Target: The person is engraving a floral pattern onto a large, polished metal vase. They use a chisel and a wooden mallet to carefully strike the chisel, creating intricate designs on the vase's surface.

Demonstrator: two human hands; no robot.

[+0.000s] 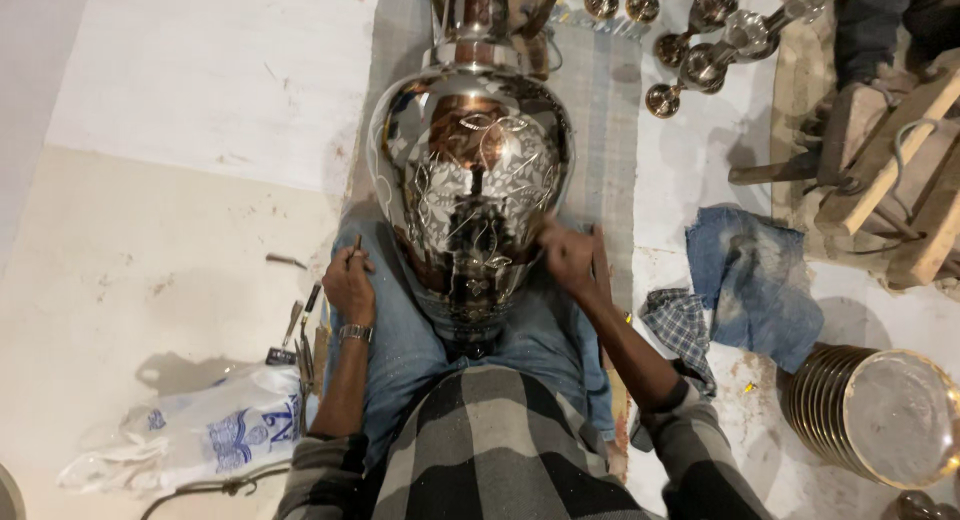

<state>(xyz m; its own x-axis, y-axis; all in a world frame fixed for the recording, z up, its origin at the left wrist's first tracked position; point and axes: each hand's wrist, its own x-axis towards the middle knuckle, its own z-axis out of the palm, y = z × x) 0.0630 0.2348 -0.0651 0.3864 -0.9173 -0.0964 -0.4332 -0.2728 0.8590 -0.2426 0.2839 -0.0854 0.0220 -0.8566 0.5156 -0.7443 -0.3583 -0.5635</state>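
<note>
engraved metal vase [470,180] lies lengthwise on lap, neck pointing away; left hand [349,285] fingers pinch a tool [356,245].

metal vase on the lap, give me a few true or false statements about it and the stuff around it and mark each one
1. The metal vase lies across the person's lap, covered in engraved leaf patterns. True.
2. The left hand is empty. False: it holds a thin tool beside the vase.
3. The right hand touches the vase's lower side. True.
4. A wristwatch is on the right wrist. False: it is on the left wrist.
5. A blue cloth lies on the floor to the person's right. True.
6. The stack of metal plates sits on the person's left. False: it is on the right.
</note>
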